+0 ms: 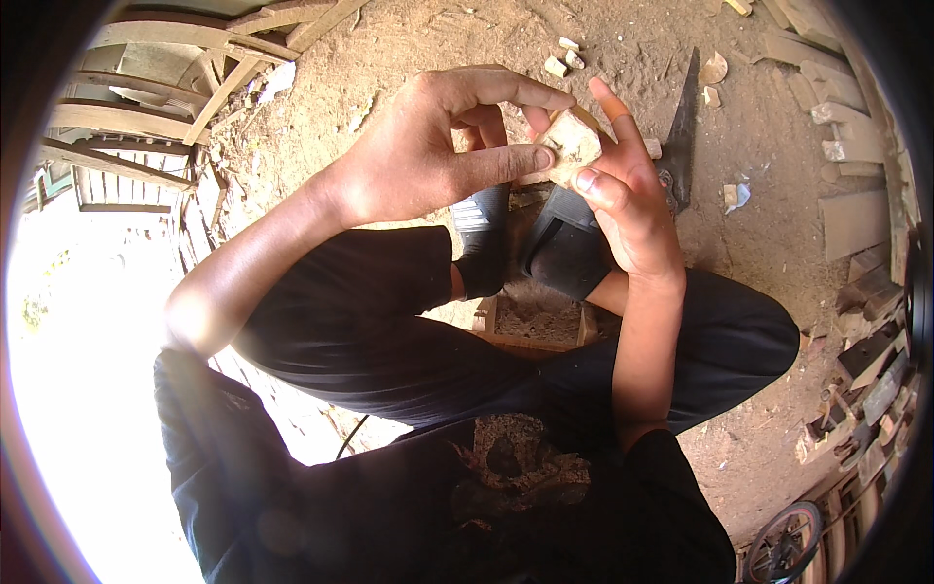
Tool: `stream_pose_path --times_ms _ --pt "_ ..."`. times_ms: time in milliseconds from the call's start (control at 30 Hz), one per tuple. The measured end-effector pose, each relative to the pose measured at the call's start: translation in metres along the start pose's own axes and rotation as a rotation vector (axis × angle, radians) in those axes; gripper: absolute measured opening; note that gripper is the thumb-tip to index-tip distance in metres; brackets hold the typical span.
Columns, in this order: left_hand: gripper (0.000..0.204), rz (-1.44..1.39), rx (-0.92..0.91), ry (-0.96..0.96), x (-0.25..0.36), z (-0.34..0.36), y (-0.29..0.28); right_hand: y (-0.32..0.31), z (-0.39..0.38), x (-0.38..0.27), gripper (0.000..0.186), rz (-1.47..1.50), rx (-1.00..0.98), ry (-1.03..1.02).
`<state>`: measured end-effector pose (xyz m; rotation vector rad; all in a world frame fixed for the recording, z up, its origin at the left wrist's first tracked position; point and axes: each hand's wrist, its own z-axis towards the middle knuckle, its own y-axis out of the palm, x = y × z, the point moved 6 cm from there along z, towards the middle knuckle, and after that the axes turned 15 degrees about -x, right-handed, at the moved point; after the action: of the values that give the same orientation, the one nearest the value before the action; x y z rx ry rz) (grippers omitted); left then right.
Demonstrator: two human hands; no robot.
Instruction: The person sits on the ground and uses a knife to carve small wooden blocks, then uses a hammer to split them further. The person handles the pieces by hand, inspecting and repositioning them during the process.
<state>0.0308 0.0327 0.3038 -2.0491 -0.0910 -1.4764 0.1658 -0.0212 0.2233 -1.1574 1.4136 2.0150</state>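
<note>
A small pale wood block (576,142) with a rough, chipped face is held up between my two hands, above my feet. My left hand (420,146) reaches in from the left; its thumb presses the block's near edge and its index finger touches the top. On the other side, my right hand (630,190) grips the block with the thumb at its lower edge, index finger raised. The fingers behind the block are partly hidden. Just right of my right hand a handsaw (686,136) lies on the dirt, its handle partly covered by the hand.
Small wood offcuts (556,66) lie on the dirt ground (409,49) ahead. A wooden frame (540,341) shows between my legs. Wooden slats (146,119) stand at the far left, and scrap boards (856,226) pile up on the right. A wheel (784,543) is at lower right.
</note>
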Motion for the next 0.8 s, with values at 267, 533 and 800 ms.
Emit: stream_pose_path --times_ms 267,533,800 --pt "0.033 -0.058 0.002 -0.003 -0.003 -0.001 0.0 0.0 0.001 0.001 0.096 -0.001 -0.008 0.005" --pt "0.042 -0.062 -0.066 -0.182 -0.001 -0.001 -0.002 0.011 -0.002 -0.012 0.103 -0.195 0.054 -0.009" --pt "0.044 -0.076 -0.075 -0.156 0.001 -0.002 -0.003 0.022 -0.006 -0.024 0.102 -0.401 0.116 0.015"
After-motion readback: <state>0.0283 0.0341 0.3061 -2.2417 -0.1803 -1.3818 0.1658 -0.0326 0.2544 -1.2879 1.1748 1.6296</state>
